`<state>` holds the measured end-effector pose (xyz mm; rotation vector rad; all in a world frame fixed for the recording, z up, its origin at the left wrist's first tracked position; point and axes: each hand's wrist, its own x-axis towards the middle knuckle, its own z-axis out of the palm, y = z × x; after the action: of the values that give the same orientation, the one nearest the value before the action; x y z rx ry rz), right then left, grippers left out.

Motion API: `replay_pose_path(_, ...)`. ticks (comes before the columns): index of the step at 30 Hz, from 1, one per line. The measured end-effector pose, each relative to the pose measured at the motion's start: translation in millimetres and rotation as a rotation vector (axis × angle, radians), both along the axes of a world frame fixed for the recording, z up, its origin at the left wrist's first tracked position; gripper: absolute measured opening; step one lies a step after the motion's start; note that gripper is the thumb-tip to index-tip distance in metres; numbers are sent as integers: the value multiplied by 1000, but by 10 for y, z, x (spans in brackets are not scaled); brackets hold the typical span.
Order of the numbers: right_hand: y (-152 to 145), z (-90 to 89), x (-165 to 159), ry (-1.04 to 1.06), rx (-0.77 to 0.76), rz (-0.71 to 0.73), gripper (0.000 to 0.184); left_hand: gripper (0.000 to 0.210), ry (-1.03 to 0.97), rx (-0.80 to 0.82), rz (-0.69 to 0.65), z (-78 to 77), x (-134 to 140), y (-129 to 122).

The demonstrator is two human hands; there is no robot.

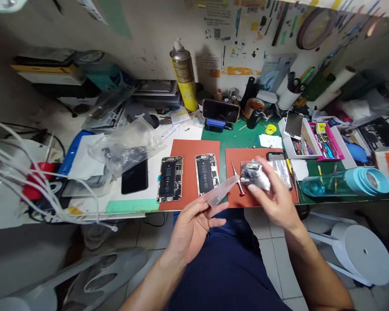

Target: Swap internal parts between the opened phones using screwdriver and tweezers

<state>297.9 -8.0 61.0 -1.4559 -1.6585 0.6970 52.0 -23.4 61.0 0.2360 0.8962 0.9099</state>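
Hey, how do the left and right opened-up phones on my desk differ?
The left phone straddles the edge of the orange-brown mat; the right phone lies within it. A blue tab shows at the left phone's side, none at the right phone's. The left phone is in full view; the plastic piece in your left hand overlaps the right phone's lower end. Both are open, black batteries showing.
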Motion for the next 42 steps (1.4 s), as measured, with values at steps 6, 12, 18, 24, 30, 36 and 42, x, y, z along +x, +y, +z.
replay_pose_path(6,73,-20,-308,649,-406,126,29,33,136,22,-211,16,88,-84)
replay_pose_path(12,91,-21,-304,857,-529,109,32,40,536,308,73,-33,32,-124)
replay_pose_path(18,87,0,-283,874,-560,107,33,41,606,361,-22,-84,18,-95)
replay_pose_path(24,60,-16,-294,757,-465,33,30,34,665,375,45,-45,59,-100)
replay_pose_path(30,35,5,-358,690,-411,-20,27,34,665,353,49,-6,61,-79)
replay_pose_path(36,29,-3,-369,730,-442,-29,34,38,534,299,46,-20,63,-90)
replay_pose_path(42,-106,-131,-419,1090,-683,134,54,38,324,219,75,110,31,-112)
